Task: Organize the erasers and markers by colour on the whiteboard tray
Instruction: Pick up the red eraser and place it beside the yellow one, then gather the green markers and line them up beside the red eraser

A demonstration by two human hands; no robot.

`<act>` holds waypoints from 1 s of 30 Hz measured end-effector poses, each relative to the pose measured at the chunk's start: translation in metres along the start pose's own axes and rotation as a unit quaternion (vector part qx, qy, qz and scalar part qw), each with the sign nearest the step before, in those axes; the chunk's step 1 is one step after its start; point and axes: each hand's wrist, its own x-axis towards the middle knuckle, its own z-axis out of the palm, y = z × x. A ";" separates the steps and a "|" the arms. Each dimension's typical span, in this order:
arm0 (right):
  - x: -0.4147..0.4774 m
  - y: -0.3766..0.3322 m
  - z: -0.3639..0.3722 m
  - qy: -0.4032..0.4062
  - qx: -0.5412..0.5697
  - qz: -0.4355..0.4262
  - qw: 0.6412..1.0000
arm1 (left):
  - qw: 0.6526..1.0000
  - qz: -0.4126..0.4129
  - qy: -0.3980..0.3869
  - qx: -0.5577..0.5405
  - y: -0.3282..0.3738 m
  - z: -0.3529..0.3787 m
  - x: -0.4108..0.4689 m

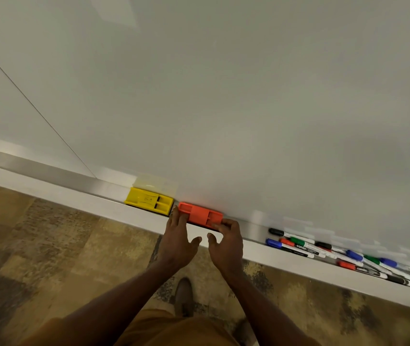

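Hands at both ends of the orange eraser [200,216] on the whiteboard tray [254,248], just below frame centre: left hand [177,242] has fingertips on the eraser's 9 o'clock end, thumb spread loose; right hand [226,245] has curled fingers pinching its 3 o'clock end, thumb free below. Neither is a full wrap, more a two-ended nudge grip, probably to slide or square the block along the ledge without tipping it. Orange eraser sits beside the yellow eraser [149,200], which lies at its 10 o'clock with a small gap between them; judging by that, the erasers are being grouped at one end, away from the pens. Both are hard moulded plastic blocks, rectangular, with recessed slots on top and a dark felt-like base edge showing. Markers [343,258] lie in a loose crossed pile at 3 to 4 o'clock, well apart from the erasers: white barrels, black, red, green and blue caps, not yet sorted. Tray is a smooth pale ledge with a brushed metal strip behind; whiteboard [224,96] is glossy and blank.
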 end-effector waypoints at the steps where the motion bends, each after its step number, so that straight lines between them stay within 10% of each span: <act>1: 0.000 0.000 0.000 -0.006 -0.007 -0.001 1.000 | 1.000 0.001 -0.003 0.006 0.000 0.000 0.000; 30: -0.011 0.035 -0.031 0.000 0.041 -0.008 0.999 | 0.968 -0.028 0.011 0.250 0.047 -0.036 -0.003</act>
